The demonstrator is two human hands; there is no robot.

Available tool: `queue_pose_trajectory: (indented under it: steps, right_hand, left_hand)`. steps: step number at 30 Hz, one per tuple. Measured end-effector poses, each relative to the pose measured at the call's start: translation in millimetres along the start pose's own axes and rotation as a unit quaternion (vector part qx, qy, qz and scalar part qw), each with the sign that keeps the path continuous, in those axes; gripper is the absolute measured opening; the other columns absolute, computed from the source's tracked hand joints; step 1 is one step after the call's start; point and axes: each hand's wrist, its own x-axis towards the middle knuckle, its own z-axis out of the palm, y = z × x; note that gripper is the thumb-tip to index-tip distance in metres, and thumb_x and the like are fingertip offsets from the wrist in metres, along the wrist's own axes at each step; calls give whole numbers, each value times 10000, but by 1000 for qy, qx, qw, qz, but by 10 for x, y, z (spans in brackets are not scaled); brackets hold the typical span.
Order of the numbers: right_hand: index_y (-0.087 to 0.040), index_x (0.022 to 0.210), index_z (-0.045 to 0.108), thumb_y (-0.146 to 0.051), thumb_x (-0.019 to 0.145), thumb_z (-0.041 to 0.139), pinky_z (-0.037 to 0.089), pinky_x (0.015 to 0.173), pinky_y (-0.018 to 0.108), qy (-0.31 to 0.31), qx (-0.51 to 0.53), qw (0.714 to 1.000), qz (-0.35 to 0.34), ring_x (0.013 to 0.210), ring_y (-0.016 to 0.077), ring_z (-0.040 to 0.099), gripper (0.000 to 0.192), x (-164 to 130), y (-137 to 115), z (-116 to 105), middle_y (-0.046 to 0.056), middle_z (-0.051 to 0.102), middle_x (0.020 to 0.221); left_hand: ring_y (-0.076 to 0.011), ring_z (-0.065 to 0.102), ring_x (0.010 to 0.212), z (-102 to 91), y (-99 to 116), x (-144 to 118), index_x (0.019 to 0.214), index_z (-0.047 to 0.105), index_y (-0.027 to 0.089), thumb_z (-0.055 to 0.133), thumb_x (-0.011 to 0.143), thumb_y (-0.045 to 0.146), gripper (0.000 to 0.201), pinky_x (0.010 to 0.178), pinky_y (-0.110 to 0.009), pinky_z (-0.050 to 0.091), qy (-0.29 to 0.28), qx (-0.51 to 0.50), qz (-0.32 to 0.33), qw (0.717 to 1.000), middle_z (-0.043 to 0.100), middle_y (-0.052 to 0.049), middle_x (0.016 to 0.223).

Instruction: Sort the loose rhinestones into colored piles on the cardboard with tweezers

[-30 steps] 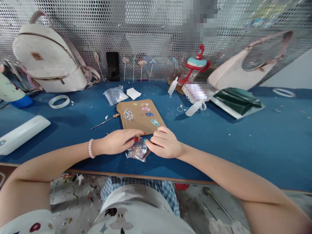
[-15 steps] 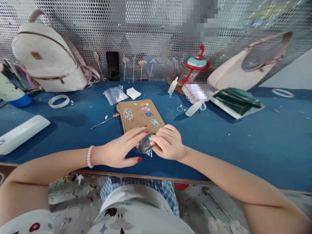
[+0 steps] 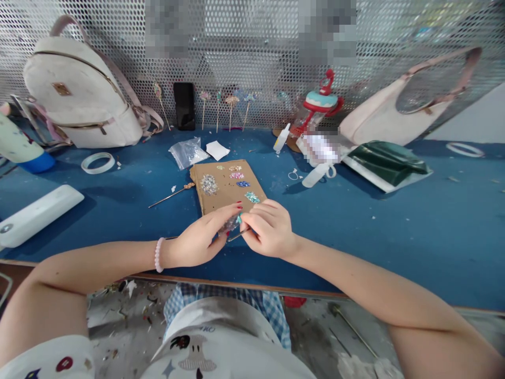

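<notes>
1. At six o'clock, near the front edge of the blue felt-covered table (image 3: 394, 231), a small clear plastic bag of glittery sequins (image 3: 231, 225) is pinched between both hands, lifted just off the felt.
2. The fingers of the left hand (image 3: 201, 239) are curled together on the bag's left side; the fingers of the right hand (image 3: 270, 229) are closed on its right edge, and a thin metal pin (image 3: 236, 235) is seen beneath them.
3. The bag is judged light, limp and slippery, its contents easily spilled; it is best gripped at the top edge, not the bulging middle.
4. Just beyond, at twelve o'clock, a brown cardboard sheet (image 3: 224, 192) carrying small sequin clusters lies flat.
5. At eleven o'clock a long gold hairpin stick (image 3: 171, 195) rests on the felt.
6. Farther back a white quilted backpack (image 3: 79, 89) at ten o'clock and a black phone (image 3: 184, 105) are propped against the perforated metal wall (image 3: 256, 52).
</notes>
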Motion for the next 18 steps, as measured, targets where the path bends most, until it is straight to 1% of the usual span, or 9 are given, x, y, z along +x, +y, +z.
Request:
queue_pose_trajectory:
  steps: [3,6,8,10,13,15,18]
  right_hand:
    - [-212,786,550,-40,784,500,318,548,300,0,-8,1000,-17,524,130,468,179,-7,14,-17,-45,543,537]
    - [-209,830,543,-42,797,484,315,543,300,0,-19,999,-25,518,131,452,181,-7,25,-13,-46,552,540]
    - [-205,851,546,-33,802,478,317,546,302,6,-24,999,-33,523,130,448,192,-9,24,-3,-43,559,550]
    - [-202,876,563,-28,808,479,319,557,304,9,-27,999,-45,537,132,453,205,-14,21,4,-39,555,563]
    - [-199,921,593,-37,816,488,313,566,310,4,-26,998,-51,556,138,455,220,-24,20,1,-35,534,575]
    - [-191,934,602,-37,818,492,308,562,312,-1,-19,999,-45,556,140,451,221,-25,23,-9,-34,521,573]
    - [-190,922,593,-44,833,482,315,554,306,-1,-8,1000,-30,544,139,453,204,-15,27,-19,-36,517,562]
  left_hand:
    - [-232,458,1382,-61,-32,35,1468,339,230,408,922,52,579,1149,-456,435,11,3,26,1000,505,-138,1443]
    - [-218,494,1351,-81,-56,47,1419,397,212,420,912,63,529,1129,-424,456,11,-7,27,1000,539,-131,1413]
    - [-208,529,1318,-76,-63,44,1391,424,198,421,889,51,523,1111,-401,470,13,-23,11,1000,544,-132,1411]
    - [-200,578,1260,-68,-64,40,1344,472,186,425,867,46,500,1078,-379,494,18,-39,-8,999,583,-124,1369]
    - [-176,673,1074,-70,-59,44,1224,567,170,444,848,69,408,951,-318,557,22,-54,-39,998,689,-88,1183]
    - [-159,698,963,-81,-55,58,1146,610,163,466,857,106,327,872,-282,573,20,-66,-61,996,721,-68,1075]
    - [-155,711,905,-100,-51,93,1082,640,161,505,902,186,227,803,-252,580,13,-109,-91,990,742,-62,1010]
